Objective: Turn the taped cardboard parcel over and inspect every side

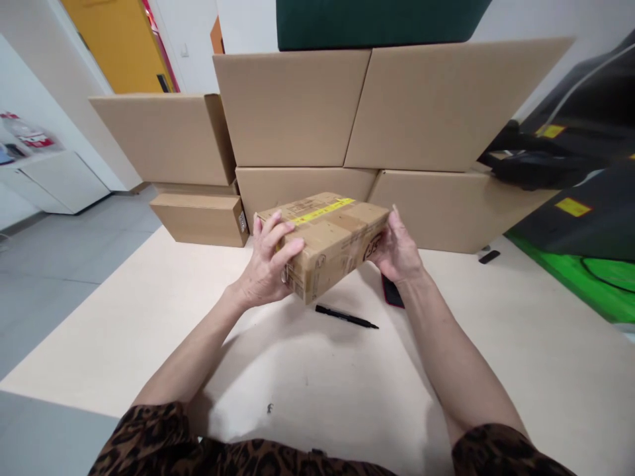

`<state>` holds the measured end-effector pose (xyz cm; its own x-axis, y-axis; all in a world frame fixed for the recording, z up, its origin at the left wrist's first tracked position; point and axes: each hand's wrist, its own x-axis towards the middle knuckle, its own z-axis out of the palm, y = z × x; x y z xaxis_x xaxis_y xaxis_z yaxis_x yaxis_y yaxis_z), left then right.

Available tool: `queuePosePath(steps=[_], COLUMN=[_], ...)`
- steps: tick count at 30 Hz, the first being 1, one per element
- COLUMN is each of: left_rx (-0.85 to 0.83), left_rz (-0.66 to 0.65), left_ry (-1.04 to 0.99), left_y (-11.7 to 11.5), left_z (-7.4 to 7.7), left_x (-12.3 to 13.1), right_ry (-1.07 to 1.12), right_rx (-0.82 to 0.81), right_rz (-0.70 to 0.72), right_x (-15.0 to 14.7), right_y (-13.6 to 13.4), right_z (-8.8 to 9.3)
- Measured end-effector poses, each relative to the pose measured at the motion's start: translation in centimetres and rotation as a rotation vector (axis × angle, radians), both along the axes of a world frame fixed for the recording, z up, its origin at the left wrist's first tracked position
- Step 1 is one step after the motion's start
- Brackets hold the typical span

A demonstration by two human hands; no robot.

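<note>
Between my two hands a small cardboard box (342, 231) is held up above the table, tilted, with yellow tape and brown tape across its top and dark printing on its side. My left hand (265, 264) grips its left end, fingers over the top edge. At the right end, my right hand (399, 254) clasps the box from the side and below; part of its fingers is hidden behind it. A black marker pen (346, 317) lies on the table under the box. Near my right wrist, a dark phone-like object with a red edge (393, 294) is partly covered.
Large cardboard boxes (297, 109) are stacked along the table's (124, 317) far side, with a dark green box (377, 23) on top. A smaller carton (198, 221) stands at the back left. A small black object (489, 257) lies at right, near a green surface (570, 284).
</note>
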<state>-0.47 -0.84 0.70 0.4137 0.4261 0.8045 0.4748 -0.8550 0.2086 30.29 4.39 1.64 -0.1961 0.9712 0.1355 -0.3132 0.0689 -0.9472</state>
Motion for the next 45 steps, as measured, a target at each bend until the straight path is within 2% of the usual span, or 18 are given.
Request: queuePosePath(steps=[5,7,10,12,15,17,20,23,26,29,32,38,45], left_rx=[-0.026,-0.002,0.142,0.147,-0.079,-0.331,-0.739,-0.948,-1.043,-1.008,-0.912,-0.755,-0.634], left_rz=[-0.104,-0.106,-0.057,-0.065,-0.074,-0.055,-0.136,-0.171,-0.195,-0.198,-0.174,-0.169,-0.205], left_ry=[0.074,0.121,0.162,0.128,-0.067,-0.314,-0.680,-0.935,-1.086,-1.154,-1.148,-1.054,-0.921], left_y=[-0.7,-1.0,-1.1,-0.9,-0.7,-0.8,-1.0,-0.8,0.1,0.9,1.2,0.3,-0.4], left_z=[-0.3,-0.4,-0.6,-0.7,-0.4,0.2,1.3,1.8,1.3,0.3,-0.2,0.8,1.6], left_x=[0.8,1.2,1.3,1.0,0.6,0.6,1.0,1.3,0.7,-0.2,-0.5,0.3,0.6], right_ry=[0.042,0.027,0.027,0.055,0.077,0.082,0.046,-0.091,-0.199,-0.240,-0.250,-0.246,-0.232], right_rx=[-0.185,-0.242,-0.220,-0.151,-0.025,0.059,0.177,0.330,0.450,0.477,0.425,0.279,0.314], right_rz=[-0.002,-0.006,0.000,-0.017,-0.057,-0.139,-0.264,-0.218,-0.106,-0.012,0.090,0.162,0.198], right_x=[1.5,1.8,1.8,1.6,1.0,0.3,-0.8,-1.4,-1.4,-1.3,-1.3,-1.3,-1.1], right_y=[0.4,0.3,0.3,0.3,0.2,-0.1,-0.8,-1.4,-2.0,-2.4,-2.8,-3.1,-3.1], right_z=[0.1,0.2,0.3,0.5,0.6,0.5,0.1,-0.4,-0.5,0.1,0.8,0.9,0.7])
